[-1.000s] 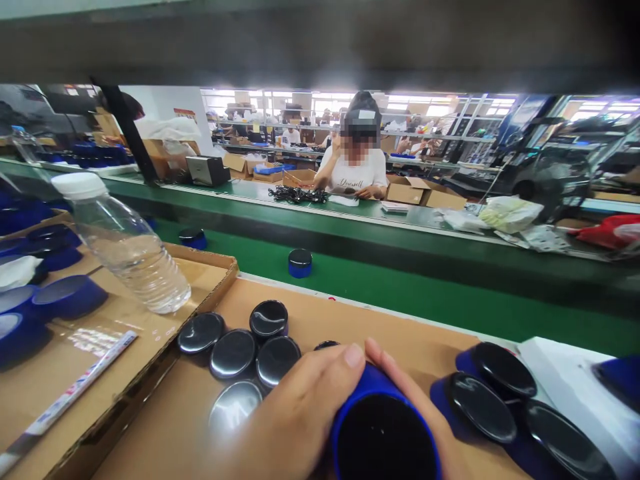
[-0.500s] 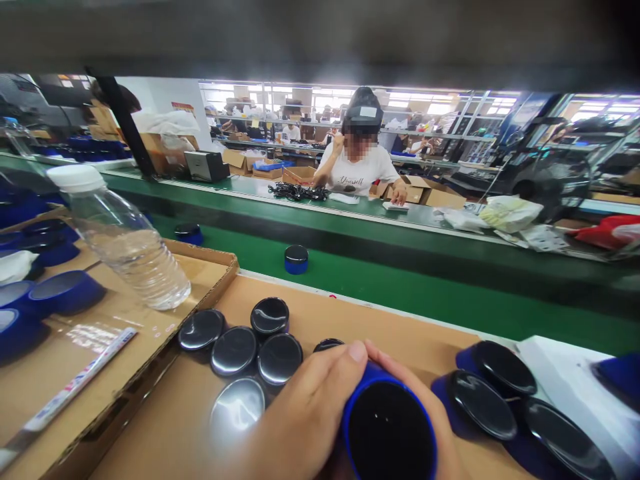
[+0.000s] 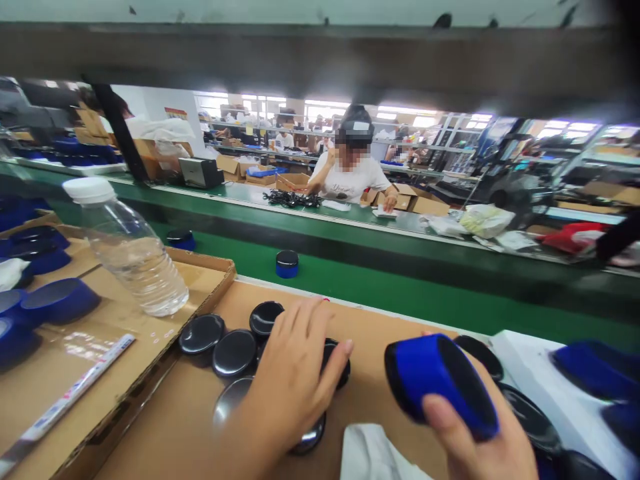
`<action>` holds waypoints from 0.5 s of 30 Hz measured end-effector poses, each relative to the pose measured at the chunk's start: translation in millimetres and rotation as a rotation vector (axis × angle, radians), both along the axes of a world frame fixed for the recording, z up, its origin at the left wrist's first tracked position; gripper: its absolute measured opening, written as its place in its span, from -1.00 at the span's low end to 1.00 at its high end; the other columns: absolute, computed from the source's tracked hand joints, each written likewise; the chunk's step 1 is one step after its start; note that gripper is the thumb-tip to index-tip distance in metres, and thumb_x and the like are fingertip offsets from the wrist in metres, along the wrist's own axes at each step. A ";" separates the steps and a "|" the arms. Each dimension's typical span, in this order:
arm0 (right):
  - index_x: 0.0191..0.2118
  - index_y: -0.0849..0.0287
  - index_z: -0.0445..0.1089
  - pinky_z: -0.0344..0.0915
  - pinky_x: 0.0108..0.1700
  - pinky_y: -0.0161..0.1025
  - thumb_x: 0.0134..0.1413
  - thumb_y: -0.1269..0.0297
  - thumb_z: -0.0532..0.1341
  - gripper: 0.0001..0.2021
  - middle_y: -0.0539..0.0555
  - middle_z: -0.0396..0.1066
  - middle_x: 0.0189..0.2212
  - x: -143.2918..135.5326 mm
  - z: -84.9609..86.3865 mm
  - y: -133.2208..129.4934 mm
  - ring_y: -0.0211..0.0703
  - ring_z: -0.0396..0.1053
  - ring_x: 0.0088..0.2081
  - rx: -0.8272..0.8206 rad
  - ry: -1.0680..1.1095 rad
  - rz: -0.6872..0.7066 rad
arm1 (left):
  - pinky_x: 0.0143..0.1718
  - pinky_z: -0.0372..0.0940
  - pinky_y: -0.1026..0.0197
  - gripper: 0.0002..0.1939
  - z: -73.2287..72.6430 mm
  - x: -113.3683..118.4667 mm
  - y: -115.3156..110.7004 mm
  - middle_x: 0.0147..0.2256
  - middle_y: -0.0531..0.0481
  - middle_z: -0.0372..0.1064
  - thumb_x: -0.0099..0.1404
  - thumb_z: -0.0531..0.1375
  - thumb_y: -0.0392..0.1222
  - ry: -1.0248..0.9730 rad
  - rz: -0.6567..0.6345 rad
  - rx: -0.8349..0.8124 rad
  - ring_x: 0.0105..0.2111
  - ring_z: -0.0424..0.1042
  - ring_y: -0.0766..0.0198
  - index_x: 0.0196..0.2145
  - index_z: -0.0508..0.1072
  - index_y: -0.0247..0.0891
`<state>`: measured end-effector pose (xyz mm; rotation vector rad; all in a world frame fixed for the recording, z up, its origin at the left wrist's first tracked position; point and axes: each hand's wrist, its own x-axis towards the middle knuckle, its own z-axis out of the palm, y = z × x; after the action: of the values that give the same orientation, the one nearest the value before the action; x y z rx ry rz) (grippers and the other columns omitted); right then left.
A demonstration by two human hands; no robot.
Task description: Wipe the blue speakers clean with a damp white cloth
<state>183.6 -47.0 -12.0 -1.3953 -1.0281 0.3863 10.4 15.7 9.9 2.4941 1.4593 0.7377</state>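
My right hand (image 3: 480,433) grips a blue round case (image 3: 435,377) with a black end, tilted on its side above the cardboard work surface (image 3: 370,333). My left hand (image 3: 295,367) is apart from it, fingers spread over a group of blue cases with glossy black tops, such as this black-topped case (image 3: 234,353). Another black-topped case (image 3: 336,363) shows partly behind my left thumb; whether I touch it cannot be made out. Between my hands, near the bottom edge, lies a white cloth (image 3: 373,453). More black-topped cases (image 3: 530,417) stand right of my right hand.
A water bottle (image 3: 137,257) and a marker-like stick (image 3: 75,397) are in the cardboard tray (image 3: 220,280) at left. Behind runs a green conveyor (image 3: 340,283) bearing a blue case (image 3: 287,264). Across it sits a person (image 3: 350,167). A dark beam crosses overhead.
My hands have parted. My left hand let go of the blue case and moved left over the black-topped cases; my right hand holds the case, now turned sideways. The white cloth has come into view.
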 end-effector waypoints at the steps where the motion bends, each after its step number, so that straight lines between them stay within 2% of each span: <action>1: -0.02 0.13 0.37 0.44 -0.15 -0.07 0.04 -0.10 0.26 -0.52 0.14 0.51 -0.15 7.8 1.9 1.1 0.13 0.49 -0.13 -0.006 0.148 0.013 | 0.19 0.12 -0.21 -0.53 -5.7 -0.3 2.6 0.25 -0.35 0.16 0.43 -0.03 -0.05 0.051 0.010 0.029 0.26 0.13 -0.13 0.16 0.29 -0.36; 3: 0.06 0.15 0.34 0.47 -0.18 -0.04 0.15 -0.11 0.14 -0.50 0.17 0.53 -0.16 25.5 4.3 -1.9 0.15 0.50 -0.11 0.019 0.352 0.061 | 0.14 0.04 -0.43 -0.48 -17.1 -0.6 5.3 0.26 -0.55 0.08 0.37 0.08 -0.09 0.085 0.028 0.056 0.28 0.05 -0.38 0.18 0.30 -0.49; 4: 0.10 0.16 0.31 0.47 -0.17 -0.01 0.18 -0.12 0.09 -0.47 0.19 0.53 -0.14 34.1 5.3 -7.2 0.17 0.50 -0.09 0.043 0.392 0.079 | 0.10 0.03 -0.50 -0.49 -22.1 -0.9 5.6 0.23 -0.63 0.11 0.35 0.11 -0.12 0.102 0.021 0.074 0.26 0.05 -0.48 0.14 0.34 -0.55; 5: 0.13 0.17 0.28 0.47 -0.16 0.02 0.20 -0.14 0.06 -0.44 0.21 0.52 -0.10 41.8 6.5 -15.2 0.18 0.49 -0.06 0.058 0.382 0.075 | 0.07 0.04 -0.52 -0.57 -26.4 -1.4 5.5 0.17 -0.66 0.21 0.34 0.11 -0.20 0.115 0.006 0.091 0.23 0.09 -0.54 0.06 0.44 -0.57; 6: 0.16 0.16 0.26 0.46 -0.13 0.03 0.19 -0.16 0.05 -0.41 0.23 0.50 -0.05 48.6 8.3 -25.7 0.20 0.47 -0.03 0.063 0.320 0.039 | 0.07 0.02 -0.52 -0.67 -29.9 -2.3 5.1 0.11 -0.57 0.32 0.34 0.07 -0.30 0.154 -0.031 0.123 0.19 0.17 -0.52 -0.06 0.55 -0.45; 8: 0.15 0.14 0.25 0.40 -0.04 0.05 0.10 -0.19 0.13 -0.37 0.22 0.42 0.05 61.0 13.7 -51.6 0.24 0.41 0.04 0.041 0.089 -0.125 | 0.01 0.08 -0.51 -0.55 -34.5 -5.2 4.8 0.05 -0.41 0.44 0.30 -0.03 -0.47 0.349 -0.098 0.289 0.12 0.31 -0.46 -0.18 0.63 -0.20; 10: 0.11 0.12 0.29 0.28 0.09 0.08 -0.02 -0.20 0.24 -0.34 0.20 0.38 0.08 78.6 21.9 -79.8 0.27 0.36 0.08 -0.012 -0.261 -0.400 | -0.05 0.14 -0.48 -0.44 -38.2 -9.4 6.4 0.00 -0.34 0.49 0.25 -0.08 -0.53 0.446 -0.128 0.424 0.05 0.40 -0.41 -0.18 0.64 -0.10; 12: 0.07 0.14 0.34 0.16 0.17 0.14 -0.13 -0.22 0.31 -0.30 0.21 0.40 0.03 109.3 30.9 -105.7 0.29 0.35 0.05 -0.082 -0.627 -0.694 | -0.09 0.16 -0.47 -0.39 -45.0 -14.4 11.1 -0.05 -0.31 0.53 0.22 -0.11 -0.55 0.467 -0.148 0.499 -0.02 0.45 -0.40 -0.18 0.64 -0.06; 13: 0.06 0.17 0.35 0.14 0.17 0.19 -0.14 -0.25 0.29 -0.28 0.23 0.43 -0.01 130.5 34.8 -116.9 0.32 0.36 0.02 -0.137 -0.772 -0.773 | -0.10 0.16 -0.47 -0.39 -50.8 -17.0 14.7 -0.07 -0.31 0.54 0.22 -0.11 -0.55 0.455 -0.160 0.514 -0.04 0.46 -0.41 -0.19 0.64 -0.06; 14: 0.08 0.17 0.34 0.18 0.12 0.24 -0.16 -0.34 0.24 -0.21 0.24 0.44 -0.03 154.9 37.8 -126.5 0.35 0.37 -0.02 -0.202 -0.826 -0.842 | -0.10 0.14 -0.49 -0.40 -58.5 -19.5 19.0 -0.08 -0.30 0.55 0.22 -0.11 -0.53 0.410 -0.163 0.508 -0.05 0.47 -0.41 -0.19 0.65 -0.07; 15: 0.08 0.12 0.34 0.34 -0.05 0.18 -0.22 -0.36 0.25 -0.19 0.21 0.45 -0.05 181.5 39.6 -134.1 0.30 0.42 -0.12 -0.300 -0.760 -0.857 | -0.07 0.12 -0.50 -0.42 -68.0 -21.7 23.9 -0.09 -0.29 0.55 0.23 -0.10 -0.51 0.342 -0.166 0.487 -0.04 0.46 -0.41 -0.19 0.65 -0.08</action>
<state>365.1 -181.1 27.6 -2.1730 -0.8535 -0.7008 -11.3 39.6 -58.1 3.2008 1.2562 0.7334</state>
